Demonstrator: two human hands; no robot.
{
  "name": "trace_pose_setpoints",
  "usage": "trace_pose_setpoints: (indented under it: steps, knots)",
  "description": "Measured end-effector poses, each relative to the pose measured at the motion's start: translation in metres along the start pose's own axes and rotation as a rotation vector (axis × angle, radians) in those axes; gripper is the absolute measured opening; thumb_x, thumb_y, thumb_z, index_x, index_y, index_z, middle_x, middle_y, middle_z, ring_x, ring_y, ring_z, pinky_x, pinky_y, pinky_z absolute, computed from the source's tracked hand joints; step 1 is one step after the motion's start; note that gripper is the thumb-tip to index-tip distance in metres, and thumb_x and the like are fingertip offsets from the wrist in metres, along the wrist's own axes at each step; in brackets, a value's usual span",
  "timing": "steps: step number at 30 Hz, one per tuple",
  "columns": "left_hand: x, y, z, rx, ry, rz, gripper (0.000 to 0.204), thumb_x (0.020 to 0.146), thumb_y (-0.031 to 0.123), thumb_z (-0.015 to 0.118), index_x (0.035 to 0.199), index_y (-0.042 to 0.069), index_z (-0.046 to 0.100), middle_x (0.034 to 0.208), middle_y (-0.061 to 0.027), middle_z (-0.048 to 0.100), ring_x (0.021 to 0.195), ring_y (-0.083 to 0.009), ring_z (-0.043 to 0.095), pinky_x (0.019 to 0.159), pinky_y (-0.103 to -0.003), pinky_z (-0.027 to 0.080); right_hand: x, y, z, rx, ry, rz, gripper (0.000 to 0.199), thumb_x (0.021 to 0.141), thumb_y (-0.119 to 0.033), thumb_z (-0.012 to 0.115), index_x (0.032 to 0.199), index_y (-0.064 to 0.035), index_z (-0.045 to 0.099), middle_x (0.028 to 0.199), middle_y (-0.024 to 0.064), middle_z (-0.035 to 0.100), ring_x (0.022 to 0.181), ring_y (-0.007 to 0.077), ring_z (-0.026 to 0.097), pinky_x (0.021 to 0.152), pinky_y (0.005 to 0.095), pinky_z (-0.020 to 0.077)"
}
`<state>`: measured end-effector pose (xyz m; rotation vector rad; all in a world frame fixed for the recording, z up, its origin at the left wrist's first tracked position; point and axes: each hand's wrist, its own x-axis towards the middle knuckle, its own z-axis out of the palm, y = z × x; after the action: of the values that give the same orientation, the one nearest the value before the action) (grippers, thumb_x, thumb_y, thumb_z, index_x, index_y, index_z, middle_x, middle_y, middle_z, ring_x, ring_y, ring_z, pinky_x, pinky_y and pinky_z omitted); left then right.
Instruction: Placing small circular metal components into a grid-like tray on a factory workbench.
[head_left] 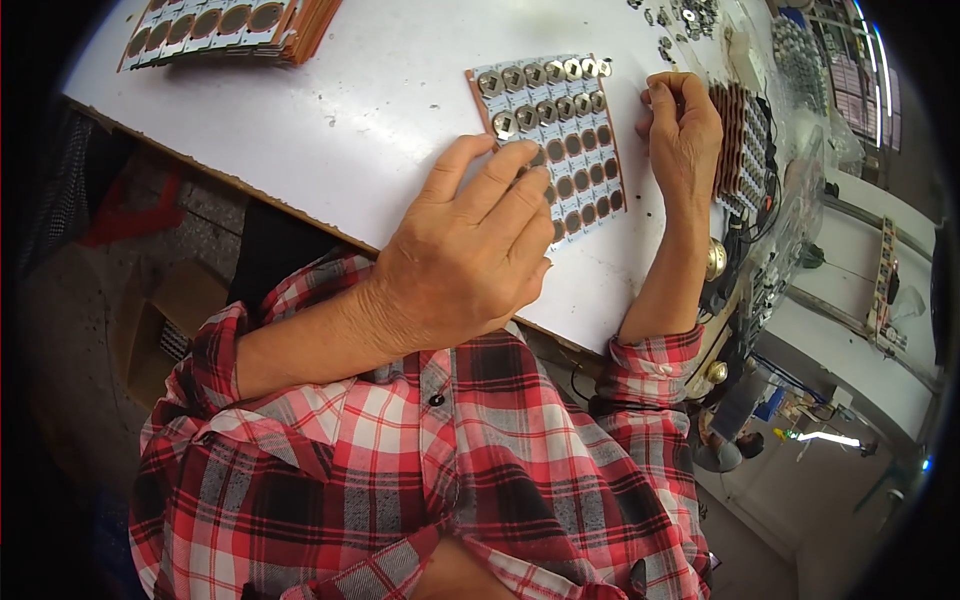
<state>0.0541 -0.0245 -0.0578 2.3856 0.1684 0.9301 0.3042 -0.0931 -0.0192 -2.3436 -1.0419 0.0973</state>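
A panel of small circuit boards (587, 172) lies on the white table, in rows of dark round pads. Its two far rows carry round silver metal clips (545, 111); one clip at the far right corner juts past the edge. My left hand (465, 245) rests palm down at the panel's near left side, fingers apart, their tips touching or just above it and covering part of the bare rows. My right hand (682, 130) is raised just right of the panel with its fingers curled and thumb against the index finger. Whatever it pinches, if anything, cannot be made out.
A stack of similar panels (225, 35) stands at the far left of the white table (330, 140). Loose small metal parts (690, 18) are scattered at the far right. More panels (735, 145) are stacked beyond my right wrist, beside cables. An open cardboard box (165, 325) sits on the floor at left.
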Motion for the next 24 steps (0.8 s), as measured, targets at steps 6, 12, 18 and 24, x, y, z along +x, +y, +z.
trace_pose_setpoints:
  steps: [6, 12, 18, 24]
  knots:
    - [-0.001, 0.000, 0.002, 0.004, 0.022, 0.014, 0.045, 0.067, 0.019, 0.082, 0.100, -0.008, 0.070, 0.116, -0.0229, 0.068, 0.119, -0.0392, 0.064, 0.101, -0.057, 0.051, 0.007, -0.007, 0.007, 0.167, -0.044, 0.007, 0.018, 0.101, -0.014, 0.068, 0.115, -0.0038, 0.074, 0.088, 0.0006, 0.071, 0.067, 0.0063, 0.061, 0.058, 0.0220, 0.0463]
    - [-0.002, 0.001, 0.001, 0.016, 0.028, 0.010, 0.044, 0.068, 0.020, 0.080, 0.100, -0.008, 0.070, 0.115, -0.0235, 0.069, 0.118, -0.0392, 0.064, 0.101, -0.056, 0.051, 0.016, -0.006, 0.011, 0.078, -0.087, -0.318, 0.017, 0.096, -0.006, 0.073, 0.111, -0.0072, 0.081, 0.081, -0.0036, 0.069, 0.069, 0.0031, 0.057, 0.060, 0.0204, 0.0447]
    - [-0.004, 0.001, 0.002, 0.026, 0.038, -0.003, 0.044, 0.069, 0.021, 0.080, 0.100, -0.008, 0.070, 0.114, -0.0227, 0.069, 0.119, -0.0383, 0.064, 0.103, -0.055, 0.049, -0.013, -0.030, 0.005, 0.151, -0.104, -0.193, 0.020, 0.098, -0.006, 0.070, 0.116, -0.0060, 0.079, 0.083, -0.0027, 0.068, 0.069, 0.0039, 0.057, 0.061, 0.0203, 0.0453]
    - [-0.005, 0.000, 0.002, 0.032, 0.035, 0.003, 0.046, 0.068, 0.022, 0.080, 0.102, -0.007, 0.069, 0.114, -0.0220, 0.069, 0.120, -0.0375, 0.063, 0.104, -0.055, 0.047, -0.043, -0.070, 0.001, 0.691, -0.376, 0.099, 0.029, 0.099, -0.007, 0.071, 0.126, 0.0022, 0.073, 0.096, 0.0069, 0.074, 0.076, 0.0079, 0.064, 0.066, 0.0202, 0.0492]
